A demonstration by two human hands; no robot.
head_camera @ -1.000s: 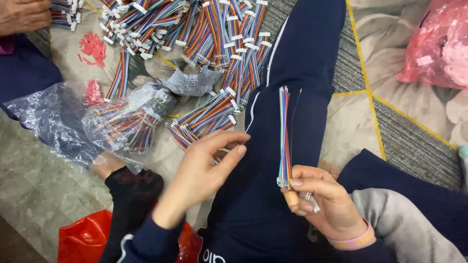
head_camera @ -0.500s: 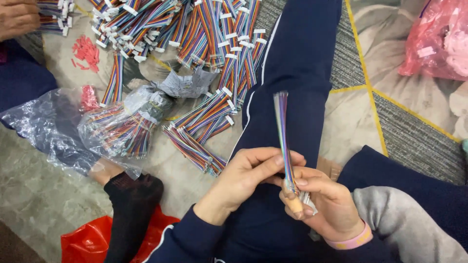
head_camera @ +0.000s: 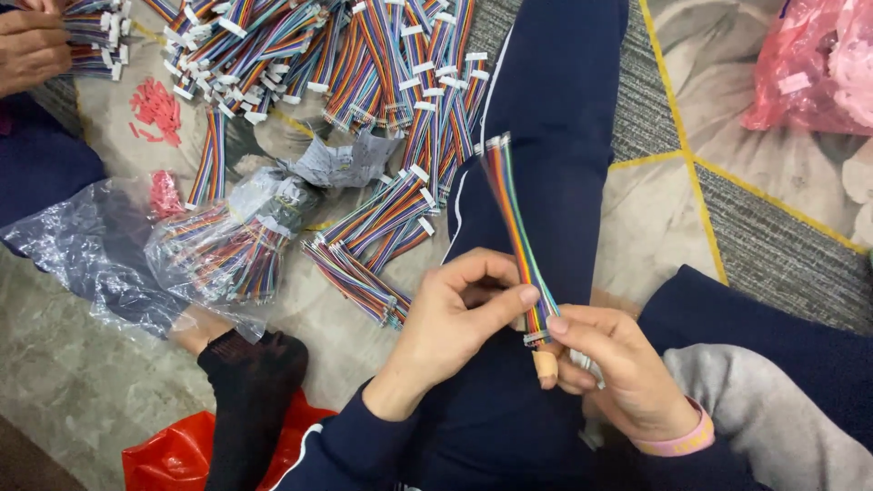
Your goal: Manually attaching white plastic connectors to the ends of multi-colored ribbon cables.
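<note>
My right hand [head_camera: 611, 368] pinches the lower end of a bundle of rainbow ribbon cables [head_camera: 515, 227], which stands almost upright over my dark blue trouser leg [head_camera: 555, 136]. One right finger wears a tan plaster. My left hand [head_camera: 450, 318] has come across, its thumb and forefinger touching the same bundle just above the white connectors at the bottom. A pink band sits on my right wrist [head_camera: 675, 440].
Piles of rainbow cables with white connectors [head_camera: 364, 64] cover the floor ahead. A clear plastic bag of cables [head_camera: 218, 241] lies left, a red bag [head_camera: 173, 455] near my foot, a pink bag [head_camera: 814, 64] top right. Another person's hand [head_camera: 32, 45] holds cables top left.
My left hand moved right from open air to the cable bundle and closed its fingers on it. The bundle tilted slightly left at its top.
</note>
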